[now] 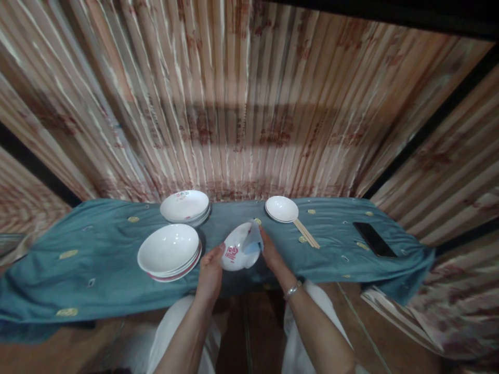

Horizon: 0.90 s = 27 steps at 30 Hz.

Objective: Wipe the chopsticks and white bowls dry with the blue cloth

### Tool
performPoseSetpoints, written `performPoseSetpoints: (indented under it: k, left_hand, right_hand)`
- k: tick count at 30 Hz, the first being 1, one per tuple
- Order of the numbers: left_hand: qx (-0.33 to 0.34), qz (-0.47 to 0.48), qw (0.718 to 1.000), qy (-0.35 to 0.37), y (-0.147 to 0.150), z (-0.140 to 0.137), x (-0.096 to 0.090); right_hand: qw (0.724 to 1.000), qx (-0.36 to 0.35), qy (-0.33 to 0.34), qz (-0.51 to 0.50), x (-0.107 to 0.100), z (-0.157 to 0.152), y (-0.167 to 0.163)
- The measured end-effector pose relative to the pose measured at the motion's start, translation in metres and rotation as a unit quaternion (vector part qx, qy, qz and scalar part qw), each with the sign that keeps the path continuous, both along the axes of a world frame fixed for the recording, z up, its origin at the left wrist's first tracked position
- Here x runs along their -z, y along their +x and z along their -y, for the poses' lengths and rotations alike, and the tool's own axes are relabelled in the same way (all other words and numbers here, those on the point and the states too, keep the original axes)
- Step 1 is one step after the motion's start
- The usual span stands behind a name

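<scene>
In front of me, over the near part of the table, is a tilted white bowl (233,255) with a red character printed on it. My left hand (211,269) grips its left rim, thumb on top. At the bowl's right side my right hand (270,250) is closed on a pale grey-blue cloth (254,240), which lies against the bowl's surface. Fingers of both hands are partly hidden behind the bowl and cloth. Nearest to my left hand stands a stack of white bowls (168,250).
Behind that stack sits a pile of white plates (184,205) with a floral print. Small white dishes (281,209) rest at the back right beside wooden chopsticks (307,234). A black phone (374,239) lies farther right on the green tablecloth (105,259). Pleated curtains (241,114) hang behind.
</scene>
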<state>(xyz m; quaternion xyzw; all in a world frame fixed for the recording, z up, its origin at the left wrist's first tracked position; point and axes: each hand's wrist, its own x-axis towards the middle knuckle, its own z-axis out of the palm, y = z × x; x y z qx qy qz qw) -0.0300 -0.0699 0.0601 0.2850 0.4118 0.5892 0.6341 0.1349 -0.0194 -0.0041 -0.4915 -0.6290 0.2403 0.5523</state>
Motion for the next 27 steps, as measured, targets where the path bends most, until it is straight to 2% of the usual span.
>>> performPoseSetpoints:
  k: [4, 11, 14, 16, 19, 21, 25, 27]
  left_hand:
    - [0.005, -0.019, 1.000, 0.005, 0.001, 0.002, -0.002]
    - [0.015, -0.017, 0.999, 0.027, 0.003, 0.000, 0.009]
    - [0.012, -0.018, 0.999, 0.031, 0.004, -0.002, 0.013]
    - [0.014, -0.014, 0.999, 0.037, 0.003, -0.003, 0.016]
    - [0.018, -0.015, 0.999, 0.037, 0.001, -0.005, 0.021]
    - [-0.003, -0.031, 0.999, 0.034, 0.000, -0.005, 0.022]
    - [-0.058, -0.067, 0.996, 0.028, -0.002, -0.003, 0.019]
    - [-0.047, -0.074, 0.996, 0.032, -0.002, -0.002, 0.017]
  right_hand:
    - [0.999, 0.022, -0.034, 0.002, -0.010, 0.012, -0.007]
    - [0.996, 0.069, 0.026, 0.059, -0.032, 0.029, -0.009]
    - [0.991, 0.027, 0.048, 0.121, -0.034, 0.031, -0.005]
    - [0.981, 0.000, 0.062, 0.183, -0.036, 0.035, -0.008]
    - [0.957, -0.003, 0.093, 0.274, -0.036, 0.046, -0.024]
    - [0.938, -0.008, 0.112, 0.328, -0.036, 0.053, -0.038]
    - [0.917, -0.001, 0.116, 0.381, -0.035, 0.059, -0.053]
    - [0.920, -0.009, 0.112, 0.377, -0.036, 0.056, -0.049]
